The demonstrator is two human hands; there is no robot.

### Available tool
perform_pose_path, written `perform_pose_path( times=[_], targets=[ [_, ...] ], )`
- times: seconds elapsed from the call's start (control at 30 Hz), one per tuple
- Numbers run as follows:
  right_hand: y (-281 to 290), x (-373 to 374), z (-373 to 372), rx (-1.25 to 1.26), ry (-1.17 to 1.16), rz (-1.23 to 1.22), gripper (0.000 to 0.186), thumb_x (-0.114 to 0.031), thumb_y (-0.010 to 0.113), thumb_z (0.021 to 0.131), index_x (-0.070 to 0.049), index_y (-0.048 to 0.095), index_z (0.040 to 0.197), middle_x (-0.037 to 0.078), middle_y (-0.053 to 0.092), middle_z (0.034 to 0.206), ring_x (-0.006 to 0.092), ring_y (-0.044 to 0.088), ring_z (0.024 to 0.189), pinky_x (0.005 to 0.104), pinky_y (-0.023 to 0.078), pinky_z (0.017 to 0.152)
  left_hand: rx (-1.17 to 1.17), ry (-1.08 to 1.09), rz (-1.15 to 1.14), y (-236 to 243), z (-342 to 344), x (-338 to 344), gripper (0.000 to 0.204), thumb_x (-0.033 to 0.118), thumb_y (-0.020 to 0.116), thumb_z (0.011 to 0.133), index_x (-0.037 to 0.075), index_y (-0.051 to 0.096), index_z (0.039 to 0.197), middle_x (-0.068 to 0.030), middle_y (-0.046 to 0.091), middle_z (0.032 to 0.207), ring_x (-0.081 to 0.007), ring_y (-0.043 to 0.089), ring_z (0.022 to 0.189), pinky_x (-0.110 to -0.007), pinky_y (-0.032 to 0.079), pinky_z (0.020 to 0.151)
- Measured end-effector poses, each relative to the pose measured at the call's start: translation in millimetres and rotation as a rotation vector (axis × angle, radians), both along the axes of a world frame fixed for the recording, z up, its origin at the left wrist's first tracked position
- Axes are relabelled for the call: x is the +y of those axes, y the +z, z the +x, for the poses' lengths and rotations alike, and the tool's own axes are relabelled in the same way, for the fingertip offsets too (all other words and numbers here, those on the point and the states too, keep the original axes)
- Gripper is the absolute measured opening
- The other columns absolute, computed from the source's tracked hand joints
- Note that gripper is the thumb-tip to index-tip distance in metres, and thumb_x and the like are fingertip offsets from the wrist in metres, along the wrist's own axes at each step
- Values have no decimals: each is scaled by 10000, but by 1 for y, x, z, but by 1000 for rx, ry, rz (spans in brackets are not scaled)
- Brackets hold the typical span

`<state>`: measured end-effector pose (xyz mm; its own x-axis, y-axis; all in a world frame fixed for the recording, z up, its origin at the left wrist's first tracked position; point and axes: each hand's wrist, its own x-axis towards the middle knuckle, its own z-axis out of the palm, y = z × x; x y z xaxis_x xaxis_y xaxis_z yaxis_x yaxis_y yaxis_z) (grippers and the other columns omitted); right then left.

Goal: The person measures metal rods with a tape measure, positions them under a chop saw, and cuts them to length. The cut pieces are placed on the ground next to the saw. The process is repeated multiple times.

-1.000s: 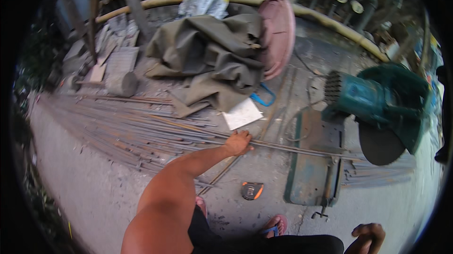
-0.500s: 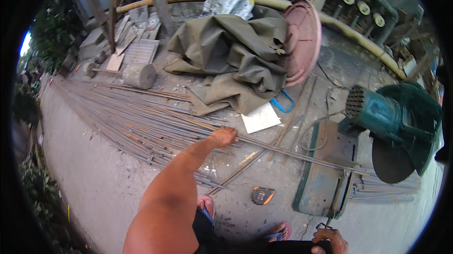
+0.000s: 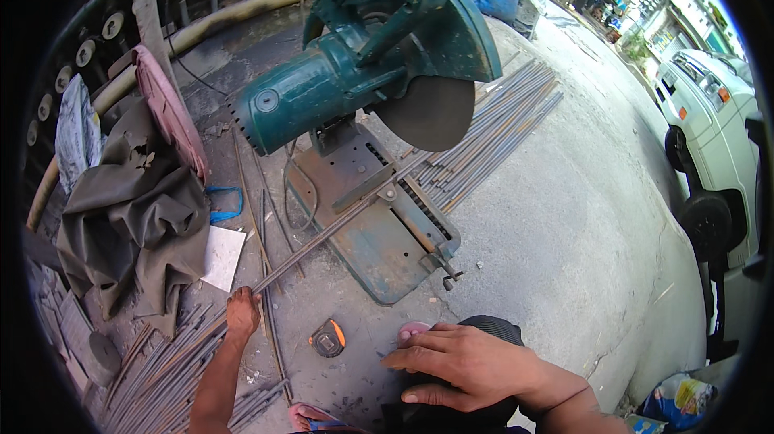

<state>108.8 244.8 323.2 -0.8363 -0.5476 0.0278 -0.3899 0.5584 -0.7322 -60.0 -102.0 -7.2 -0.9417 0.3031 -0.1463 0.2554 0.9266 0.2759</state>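
My left hand (image 3: 243,311) is closed round thin steel rods (image 3: 313,242), which run up to the right into the clamp of a green chop saw (image 3: 355,71). The saw head is raised, and its dark cutting disc (image 3: 435,116) hangs above the rods. My right hand (image 3: 463,361) hovers or rests over my bent knee, fingers stretched out, holding nothing; whether it touches the knee I cannot tell. Ahead of it is the clamp's crank handle (image 3: 451,277) on the saw's base (image 3: 363,261). An orange-and-black tape measure (image 3: 328,338) lies on the ground between my hands.
Many loose rods (image 3: 173,373) lie at lower left, and another bundle (image 3: 504,124) beyond the saw. A brown tarp (image 3: 133,208), pink round lid (image 3: 169,112) and white tile (image 3: 224,257) sit at left. A power cord (image 3: 310,208) loops by the base. A white vehicle (image 3: 709,136) stands at right.
The view has swung right, bringing the saw to the middle. My right hand has left the crank handle's side and lies over my knee. My left hand stays on the rods.
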Motion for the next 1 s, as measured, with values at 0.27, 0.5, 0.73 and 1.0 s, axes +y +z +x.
perform_pose_path(
  times=[0.27,0.5,0.73,1.0],
  targets=[
    [1,10,1,-120,-22,-4,367,-267,556,879,-11,498,1135,195,552,975,350,567,870,404,452,765,16,-31,107,-7,-28,107,290,277,492,897,-11,514,912,-222,593,871,-389,583,840,-478,454,730],
    [-6,7,-13,-130,-25,19,374,-266,577,862,-28,512,1143,138,579,931,308,593,803,378,453,733,123,-114,198,-2,-50,176,322,318,497,895,-3,522,903,-206,605,873,-365,604,808,-460,474,723],
    [2,-18,-14,-118,-150,91,376,-317,673,742,-9,596,945,94,610,770,265,603,736,352,466,714,168,-80,71,2,-22,126,464,405,543,843,7,513,1080,-159,518,1085,-280,505,1057,-458,426,840],
    [6,-40,-18,-81,-24,40,327,-269,630,831,-1,582,1011,133,593,839,276,571,732,352,463,677,90,-85,75,2,12,14,426,351,545,858,-6,487,1082,-176,526,1068,-305,533,1025,-467,424,835]
  ],
)
